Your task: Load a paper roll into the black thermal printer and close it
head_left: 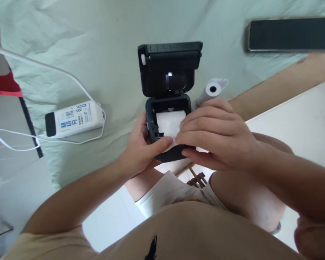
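Observation:
A small black thermal printer (168, 77) sits at the edge of a pale green sheet (103, 47) with its lid swung open and back. A white paper roll (170, 122) lies in its open bay. My left hand (142, 144) grips the printer's left side, thumb lying across the front by the paper's end. My right hand (216, 135) covers the right front of the printer, fingertips pinching the loose paper edge. A second white paper roll (211, 91) lies on the sheet just right of the printer, behind my right hand.
A white power bank (73, 119) with a black end and looping white cable (54, 70) lies left of the printer. A dark phone (289, 34) rests at the far right. Another person's bare forearm (281, 85) lies on the right. A red object (2, 85) pokes in at the left edge.

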A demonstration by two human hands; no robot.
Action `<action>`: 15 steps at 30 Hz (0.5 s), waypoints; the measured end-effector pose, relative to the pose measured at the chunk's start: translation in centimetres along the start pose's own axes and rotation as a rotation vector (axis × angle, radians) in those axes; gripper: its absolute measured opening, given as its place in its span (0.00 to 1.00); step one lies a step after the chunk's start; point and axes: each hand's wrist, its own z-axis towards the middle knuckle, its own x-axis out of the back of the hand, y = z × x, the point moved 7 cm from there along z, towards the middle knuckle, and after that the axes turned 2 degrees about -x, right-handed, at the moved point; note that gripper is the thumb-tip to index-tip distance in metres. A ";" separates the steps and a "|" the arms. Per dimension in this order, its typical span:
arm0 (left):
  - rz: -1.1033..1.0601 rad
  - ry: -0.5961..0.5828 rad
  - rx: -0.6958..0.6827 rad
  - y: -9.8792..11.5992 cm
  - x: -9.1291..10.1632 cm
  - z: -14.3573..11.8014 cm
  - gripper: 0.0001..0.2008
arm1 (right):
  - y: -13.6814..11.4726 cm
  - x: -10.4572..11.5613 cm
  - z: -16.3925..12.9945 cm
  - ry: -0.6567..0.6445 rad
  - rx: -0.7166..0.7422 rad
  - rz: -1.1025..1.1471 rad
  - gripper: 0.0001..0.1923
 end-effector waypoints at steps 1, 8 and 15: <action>0.014 0.020 0.006 0.0 0.0 0.0 0.24 | 0.2 0.4 0.0 0.040 -0.014 0.006 0.04; 0.065 0.087 0.029 0.0 -0.5 -0.1 0.30 | 3.5 2.4 -0.3 0.280 -0.295 0.037 0.13; 0.127 0.079 0.035 -0.2 0.0 -0.2 0.36 | 4.5 1.5 -0.1 0.172 -0.458 0.182 0.26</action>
